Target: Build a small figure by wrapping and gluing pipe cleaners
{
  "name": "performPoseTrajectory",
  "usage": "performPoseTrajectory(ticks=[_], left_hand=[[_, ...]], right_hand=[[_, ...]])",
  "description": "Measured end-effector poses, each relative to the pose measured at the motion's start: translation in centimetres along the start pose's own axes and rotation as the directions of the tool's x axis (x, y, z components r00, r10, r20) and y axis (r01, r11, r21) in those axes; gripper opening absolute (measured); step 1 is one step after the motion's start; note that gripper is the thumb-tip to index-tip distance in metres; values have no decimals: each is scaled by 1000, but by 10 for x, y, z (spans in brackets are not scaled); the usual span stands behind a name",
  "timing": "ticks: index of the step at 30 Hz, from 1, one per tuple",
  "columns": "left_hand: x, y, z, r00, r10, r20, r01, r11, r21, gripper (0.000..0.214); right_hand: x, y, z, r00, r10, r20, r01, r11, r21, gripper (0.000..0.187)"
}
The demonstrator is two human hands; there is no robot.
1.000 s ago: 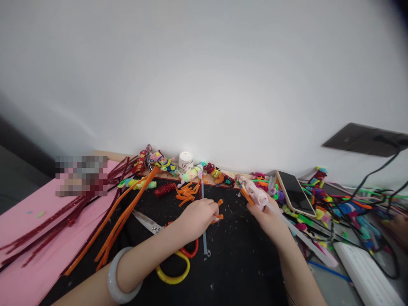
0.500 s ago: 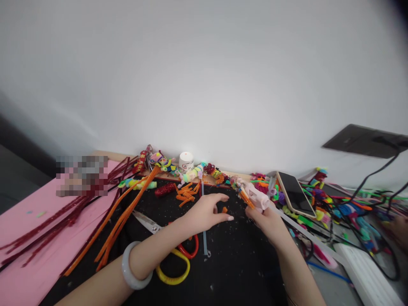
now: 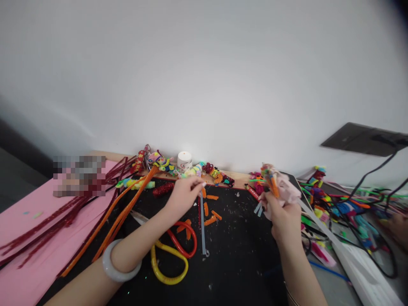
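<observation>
My left hand (image 3: 182,196), with a pale bangle (image 3: 120,261) on the wrist, reaches to the back of the black mat (image 3: 229,263), fingers pinched over short orange pipe-cleaner pieces (image 3: 211,213); what it holds is hidden. My right hand (image 3: 282,214) is raised and closed round a pale pink glue gun (image 3: 285,189), tip upward, with a small multicoloured pipe-cleaner figure (image 3: 269,173) at its top. A clear glue stick (image 3: 202,225) lies on the mat between the hands.
Scissors with red and yellow handles (image 3: 172,255) lie under my left forearm. Long orange (image 3: 124,216) and red glitter pipe cleaners (image 3: 54,225) cross a pink sheet (image 3: 28,276). Coloured figures (image 3: 194,170) and a white jar (image 3: 185,160) line the wall. Cables, a power strip (image 3: 369,276) and another person's hand (image 3: 398,227) lie right.
My left hand moved back and left to the far orange pieces and pinched closed. My right hand lifted the glue gun up and to the right, covering the phone.
</observation>
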State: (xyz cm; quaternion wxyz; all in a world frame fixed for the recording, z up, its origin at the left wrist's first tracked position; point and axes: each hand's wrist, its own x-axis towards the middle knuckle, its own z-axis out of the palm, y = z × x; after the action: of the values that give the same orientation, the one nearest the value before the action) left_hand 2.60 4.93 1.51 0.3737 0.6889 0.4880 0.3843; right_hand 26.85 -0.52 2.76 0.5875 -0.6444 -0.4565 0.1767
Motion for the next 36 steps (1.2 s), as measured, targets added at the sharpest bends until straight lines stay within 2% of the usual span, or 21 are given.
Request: performPoseTrajectory(ticks=[2,4,5,8,11,13,17,21,24,29,36], left_hand=[[2,-5,-9,994,10,-106,-9,1000,5,21],[2,-7,-11,992,12,-128,-8,1000,28,22],[0,-7,-10,993,35,-114,-30,998,50,22],[-6,-3,2,993,93,68,-100,989,109,26],[-11,3,14,955,142,262,-177,977,116,22],[-13,5,15,932,157,326,-205,971,120,23],[-16,3,-2,946,87,312,-183,939,291,24],[-25,-1,-24,914,-57,401,-163,854,494,14],[-34,-6,-33,913,-124,388,-126,820,558,17],[-43,-13,-37,908,-112,404,-158,801,578,22],[-50,-11,-37,896,-44,442,-226,812,538,29]], right_hand=[[1,-2,-1,994,5,-108,5,996,93,14],[1,-5,-1,989,13,-149,8,990,143,12],[1,-5,-1,990,19,-138,1,990,143,12],[-1,-4,2,998,48,-49,-43,995,95,13],[-4,-2,4,998,56,23,-58,996,63,16],[-4,-1,5,998,49,49,-52,997,62,17],[-4,2,5,992,65,108,-70,997,46,19],[-4,9,4,989,75,128,-69,996,-52,21],[-4,12,4,991,72,116,-63,995,-80,21],[-3,12,4,989,76,130,-67,995,-70,22],[-3,14,4,987,78,144,-66,994,-83,22]])
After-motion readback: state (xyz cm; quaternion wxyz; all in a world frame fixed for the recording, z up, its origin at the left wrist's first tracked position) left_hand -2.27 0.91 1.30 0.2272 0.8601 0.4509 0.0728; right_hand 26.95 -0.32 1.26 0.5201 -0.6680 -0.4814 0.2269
